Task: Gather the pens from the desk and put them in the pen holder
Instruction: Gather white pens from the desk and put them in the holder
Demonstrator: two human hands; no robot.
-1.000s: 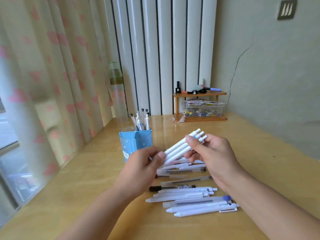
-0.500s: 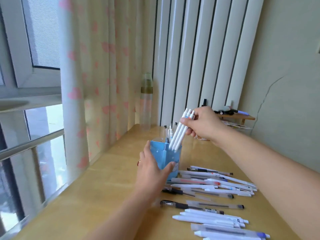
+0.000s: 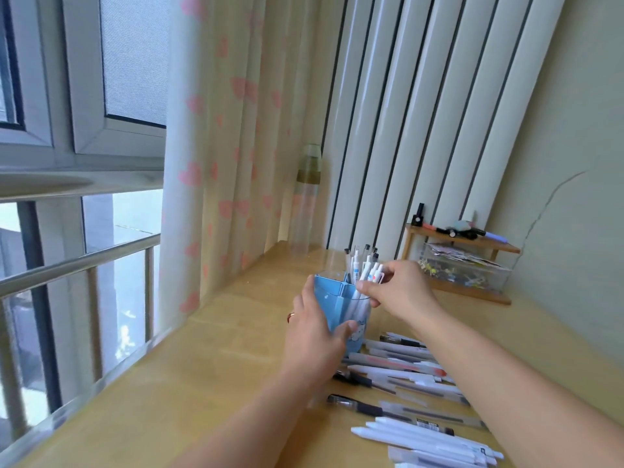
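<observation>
My left hand [image 3: 315,336] grips the blue pen holder [image 3: 341,309]; my right hand [image 3: 398,290] lowers white pens [image 3: 366,278] into it. Many loose pens [image 3: 405,373] remain beside it.

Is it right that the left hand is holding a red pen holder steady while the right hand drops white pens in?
Not quite: the pen holder is blue, not red, as the head view shows. The left hand does steady it, while the right hand lowers white pens into it.
</observation>
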